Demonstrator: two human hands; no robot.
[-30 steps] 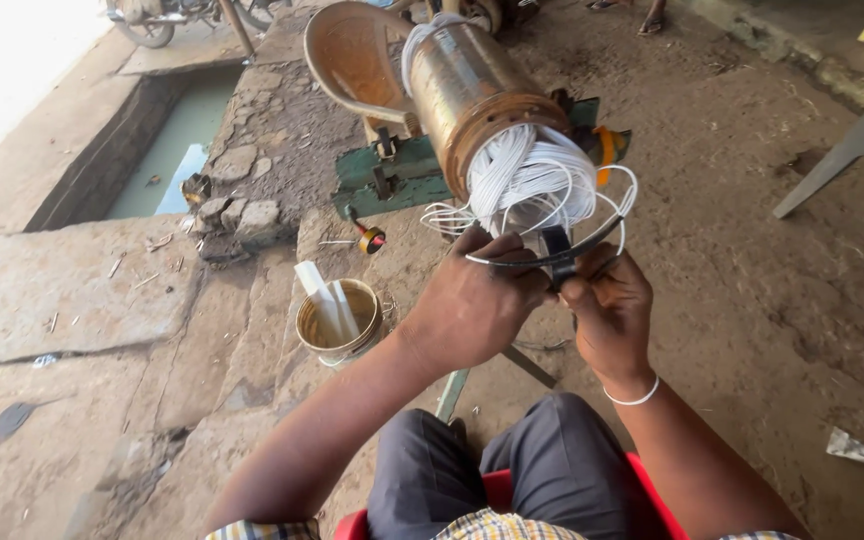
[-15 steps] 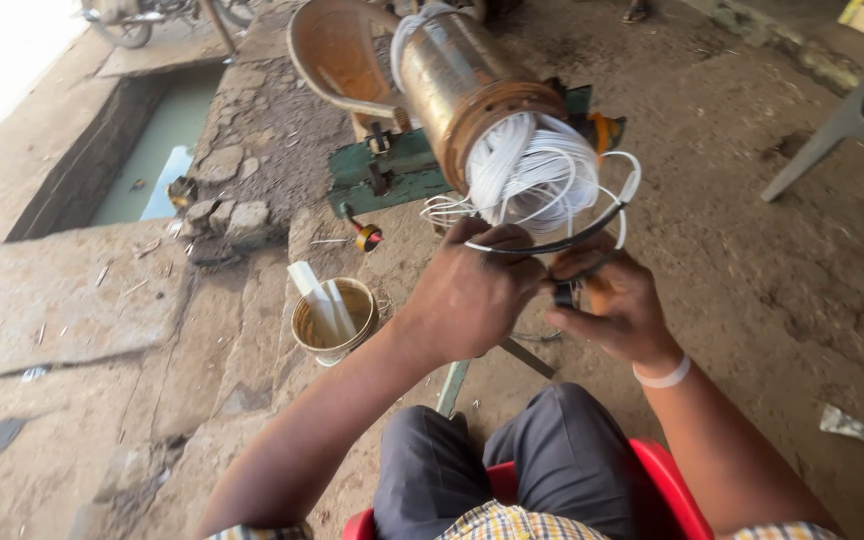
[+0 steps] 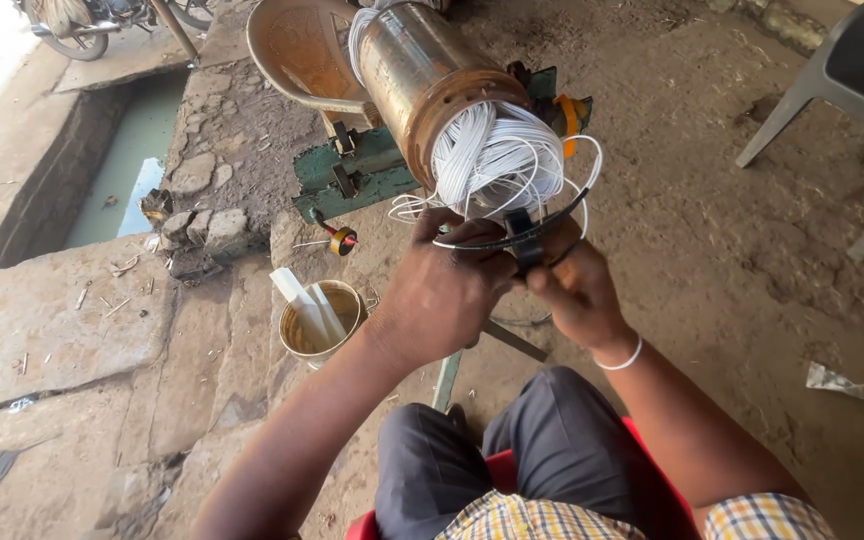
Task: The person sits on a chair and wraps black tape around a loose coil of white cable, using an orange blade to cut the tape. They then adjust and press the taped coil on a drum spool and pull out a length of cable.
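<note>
A rusty metal motor cylinder [image 3: 422,75] lies on a green stand [image 3: 352,175], with a bundle of white winding wires [image 3: 497,160] coming out of its near end. My left hand [image 3: 447,290] and my right hand [image 3: 572,285] meet just below the bundle. Both grip a black band [image 3: 522,235] that loops under the wires. My right wrist wears a white bangle. Which fingers pinch the band is partly hidden.
A tin can [image 3: 322,320] with white strips stands on the ground to the left. A tan plastic basin [image 3: 302,50] sits behind the motor. A water-filled drain [image 3: 127,165] runs at the far left. Grey plastic chair legs [image 3: 832,110] stand at the right. I sit on a red seat [image 3: 497,470].
The view has shifted slightly closer. My hands stay together under the wire bundle, and the black band now loops a little wider around the wires.
</note>
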